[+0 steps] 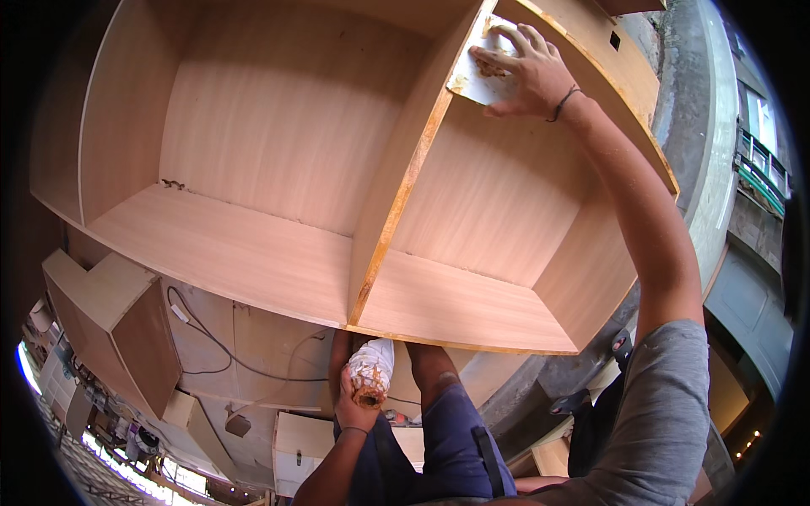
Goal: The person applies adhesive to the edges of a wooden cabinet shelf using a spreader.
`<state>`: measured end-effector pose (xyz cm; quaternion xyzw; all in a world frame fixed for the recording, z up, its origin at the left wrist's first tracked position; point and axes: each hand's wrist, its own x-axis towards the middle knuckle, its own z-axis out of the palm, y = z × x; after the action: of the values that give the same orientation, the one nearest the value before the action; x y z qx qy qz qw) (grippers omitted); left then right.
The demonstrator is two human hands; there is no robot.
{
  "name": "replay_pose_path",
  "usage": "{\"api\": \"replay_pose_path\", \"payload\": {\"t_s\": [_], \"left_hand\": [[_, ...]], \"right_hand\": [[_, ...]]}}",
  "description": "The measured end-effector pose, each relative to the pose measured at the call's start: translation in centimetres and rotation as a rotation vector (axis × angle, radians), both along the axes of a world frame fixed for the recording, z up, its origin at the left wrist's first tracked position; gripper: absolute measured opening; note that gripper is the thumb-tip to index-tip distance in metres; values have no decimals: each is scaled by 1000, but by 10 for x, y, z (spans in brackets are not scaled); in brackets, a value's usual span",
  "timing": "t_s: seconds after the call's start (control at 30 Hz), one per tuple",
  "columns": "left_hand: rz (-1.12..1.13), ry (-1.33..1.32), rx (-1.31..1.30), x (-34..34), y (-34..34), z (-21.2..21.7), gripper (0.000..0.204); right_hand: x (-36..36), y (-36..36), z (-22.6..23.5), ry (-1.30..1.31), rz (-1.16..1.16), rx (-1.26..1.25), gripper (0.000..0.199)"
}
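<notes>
- Nearest, one left hand grips one rounded, white-wrapped bundle with a brown-stained, hollow-looking end, held just outside the cabinet's near edge, above the person's dark blue trousers.
- Next comes one large, open-fronted cabinet of pale pinkish wood-grain board; its near edge bows across the view, a fisheye effect at least in part.
- One upright pale wooden divider splits it into two open bays, the left one wider (both leave plenty of room inside). The divider's front edge is streaked orange-brown along its length.
- Farther off, one right hand grasps one flat, white, brown-smeared sheet, fingers spread over its face. The sheet lies against the divider's far end, touching its edge.
- Beyond the right hand runs the cabinet's outer rim, also brown-stained, with one small dark rectangular hole; past it lies grey paving.
</notes>
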<state>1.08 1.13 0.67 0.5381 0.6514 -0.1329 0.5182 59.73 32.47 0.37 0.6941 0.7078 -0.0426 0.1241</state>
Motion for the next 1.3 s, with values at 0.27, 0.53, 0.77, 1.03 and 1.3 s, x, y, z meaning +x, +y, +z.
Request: {"api": "replay_pose_path", "payload": {"t_s": [0.27,0.53,0.77,1.03,1.3], "left_hand": [[-46,4,57,0,-5,15,109],[-60,37,41,8,2,20,103],[-54,29,12,6,0,17,106],[-14,13,-12,2,-2,13,103],[-2,-31,68,-1,-13,9,106]], "right_hand": [[-11,-2,30,-8,33,-79,87],[-22,-1,30,-73,-37,-227,87],[-19,-1,23,-61,0,-112,84],[-14,-13,31,-123,-31,-330,87],[68,6,4,206,55,147,92]]}}
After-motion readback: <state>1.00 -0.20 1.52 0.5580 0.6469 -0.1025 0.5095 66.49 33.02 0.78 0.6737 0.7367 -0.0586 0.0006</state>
